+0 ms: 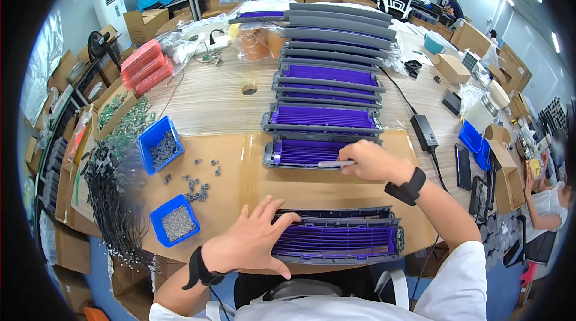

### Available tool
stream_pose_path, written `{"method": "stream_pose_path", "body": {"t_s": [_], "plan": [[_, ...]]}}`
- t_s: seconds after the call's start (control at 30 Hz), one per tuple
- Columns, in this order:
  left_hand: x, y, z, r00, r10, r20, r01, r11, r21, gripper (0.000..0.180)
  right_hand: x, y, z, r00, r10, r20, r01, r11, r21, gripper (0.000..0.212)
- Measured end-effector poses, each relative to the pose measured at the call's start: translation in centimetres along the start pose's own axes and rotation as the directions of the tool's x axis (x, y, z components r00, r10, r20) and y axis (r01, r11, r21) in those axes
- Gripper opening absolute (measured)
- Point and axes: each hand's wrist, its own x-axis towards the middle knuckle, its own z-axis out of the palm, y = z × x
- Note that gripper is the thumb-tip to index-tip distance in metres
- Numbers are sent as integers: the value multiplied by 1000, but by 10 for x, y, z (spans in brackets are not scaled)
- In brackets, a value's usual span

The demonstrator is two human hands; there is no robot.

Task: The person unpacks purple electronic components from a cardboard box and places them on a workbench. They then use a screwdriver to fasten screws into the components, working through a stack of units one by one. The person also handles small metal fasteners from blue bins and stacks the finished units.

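Note:
My left hand [249, 242] has its fingers spread, thumb and fingertips at the left end of a curved purple slatted panel with a grey frame [336, 242], lying at the table's near edge. My right hand [367, 160] is closed around a slim pale tool [329, 164] whose exact kind I cannot make out. That tool points left along the front edge of another purple slatted panel [300, 152], the closest in a long row. Behind it, more grey-framed panels [327, 118] stretch away to the far side of the table.
On the left stand a blue bin of small dark parts [170, 124], a blue bin of small metal pieces [193, 224], loose grey parts [197, 190] and bundled black wires [114, 195]. A power adapter [424, 132] and phone [463, 166] lie right. Other people sit nearby.

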Motion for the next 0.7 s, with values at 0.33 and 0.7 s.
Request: {"method": "stream_pose_path", "body": {"t_s": [0.33, 0.7], "plan": [[57, -94, 1, 856, -442, -269, 298, 846, -442, 40, -8, -24, -19, 957, -3, 289, -2, 1000, 17, 16], [106, -110, 30, 925, -368, -99, 217, 723, -655, 21, 68, -56, 11, 993, -44, -112, 61, 985, 162, 16]]}}
